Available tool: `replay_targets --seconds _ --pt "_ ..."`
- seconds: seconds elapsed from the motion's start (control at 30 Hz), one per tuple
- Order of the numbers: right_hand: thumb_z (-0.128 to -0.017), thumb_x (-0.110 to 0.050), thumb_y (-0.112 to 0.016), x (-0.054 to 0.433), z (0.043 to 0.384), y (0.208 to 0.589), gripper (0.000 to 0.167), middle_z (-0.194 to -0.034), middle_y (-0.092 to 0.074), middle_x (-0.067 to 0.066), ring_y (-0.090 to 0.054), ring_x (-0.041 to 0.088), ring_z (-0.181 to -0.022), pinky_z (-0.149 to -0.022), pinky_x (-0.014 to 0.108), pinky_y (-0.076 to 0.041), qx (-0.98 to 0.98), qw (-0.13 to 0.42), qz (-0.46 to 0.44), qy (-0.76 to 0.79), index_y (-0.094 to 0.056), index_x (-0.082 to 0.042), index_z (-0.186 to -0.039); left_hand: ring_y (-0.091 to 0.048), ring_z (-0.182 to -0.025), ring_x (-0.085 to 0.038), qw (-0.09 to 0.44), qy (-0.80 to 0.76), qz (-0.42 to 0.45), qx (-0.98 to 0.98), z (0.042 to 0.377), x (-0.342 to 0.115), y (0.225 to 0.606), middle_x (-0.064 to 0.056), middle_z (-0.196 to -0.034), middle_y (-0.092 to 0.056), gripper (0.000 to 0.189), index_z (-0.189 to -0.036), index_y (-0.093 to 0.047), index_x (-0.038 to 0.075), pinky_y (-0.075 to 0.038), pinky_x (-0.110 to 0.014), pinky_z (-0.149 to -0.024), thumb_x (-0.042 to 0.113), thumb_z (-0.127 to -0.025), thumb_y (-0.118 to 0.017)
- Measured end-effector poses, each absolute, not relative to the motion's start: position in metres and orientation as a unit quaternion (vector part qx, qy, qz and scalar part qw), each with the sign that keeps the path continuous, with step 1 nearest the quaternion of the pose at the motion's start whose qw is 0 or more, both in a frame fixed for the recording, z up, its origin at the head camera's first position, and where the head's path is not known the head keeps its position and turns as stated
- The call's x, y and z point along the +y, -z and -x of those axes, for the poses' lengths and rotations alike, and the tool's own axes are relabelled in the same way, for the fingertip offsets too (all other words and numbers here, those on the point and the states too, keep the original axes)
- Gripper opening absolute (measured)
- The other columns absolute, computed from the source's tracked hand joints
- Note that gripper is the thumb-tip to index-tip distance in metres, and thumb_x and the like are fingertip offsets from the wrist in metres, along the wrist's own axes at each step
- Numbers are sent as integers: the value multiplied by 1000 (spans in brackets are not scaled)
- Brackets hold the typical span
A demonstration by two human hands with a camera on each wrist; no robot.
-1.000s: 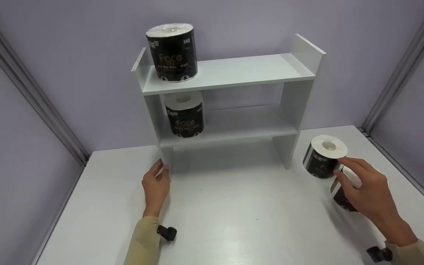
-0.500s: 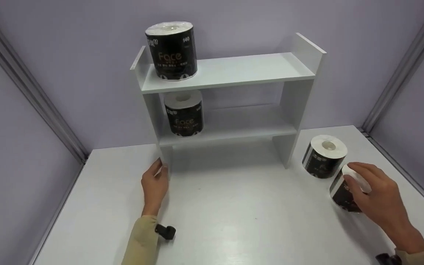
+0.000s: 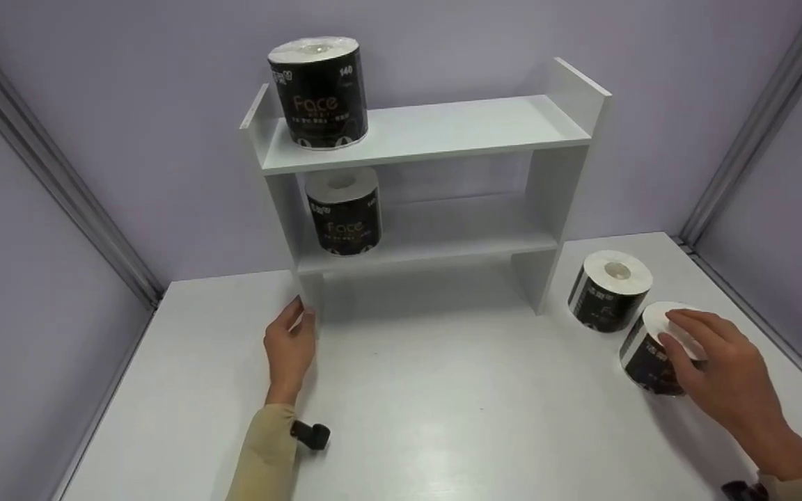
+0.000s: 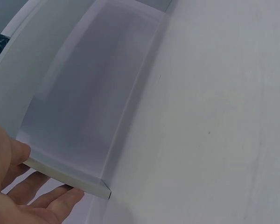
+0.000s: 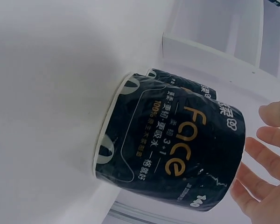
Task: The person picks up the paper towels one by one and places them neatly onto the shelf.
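My left hand point(image 3: 291, 351) holds the lower left side panel of a white two-tier shelf point(image 3: 436, 156). In the left wrist view the thumb lies on one face of that panel and the fingers point(image 4: 65, 200) on the other. At the right, my right hand point(image 3: 728, 365) is over the top of the nearer toilet paper roll point(image 3: 651, 365), which stands upright in a black "Face" wrapper. Its loosely bent fingers point(image 5: 266, 156) are beside the roll's top end, not wrapped round it. Another roll point(image 3: 606, 306) stands just behind.
One roll point(image 3: 321, 104) stands at the left of the top shelf and another point(image 3: 347, 223) at the left of the middle shelf. Both stand on a white table point(image 3: 408, 417) shelf unit backed by a pale wall point(image 3: 443, 42). Metal-framed side panels point(image 3: 756, 132) flank the table.
My right hand has moved back from between the two right-hand rolls to over the nearer one. My left hand has kept its place on the shelf.
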State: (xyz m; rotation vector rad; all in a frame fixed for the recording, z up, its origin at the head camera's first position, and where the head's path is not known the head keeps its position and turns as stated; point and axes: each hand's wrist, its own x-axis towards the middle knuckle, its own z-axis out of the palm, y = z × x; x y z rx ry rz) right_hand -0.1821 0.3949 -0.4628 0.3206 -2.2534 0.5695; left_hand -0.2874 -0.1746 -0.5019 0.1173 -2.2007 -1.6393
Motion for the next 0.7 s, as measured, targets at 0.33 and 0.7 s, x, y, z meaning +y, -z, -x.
replay_targets --seconds 0.33,0.7 --pt "-86 2 -83 408 178 474 37 -119 -71 26 -64 49 -109 -105 -5 -16 -897 382 -99 -200 -75 4 -121 -61 -137 -41 183 592 -34 -784 292 -171 505 -23 -156 -55 49 -154 -52 -3 -55 -48 -111 18 -111 -59" --pt "-102 -55 -67 420 189 482 63 -111 -74 25 -41 -23 -128 -111 1 -29 -856 429 -162 -238 -78 6 -114 -64 -135 -39 206 580 -39 -787 290 -177 504 -23 -151 -60 44 -149 -58 -3 -56 -48 -109 15 -110 -61"
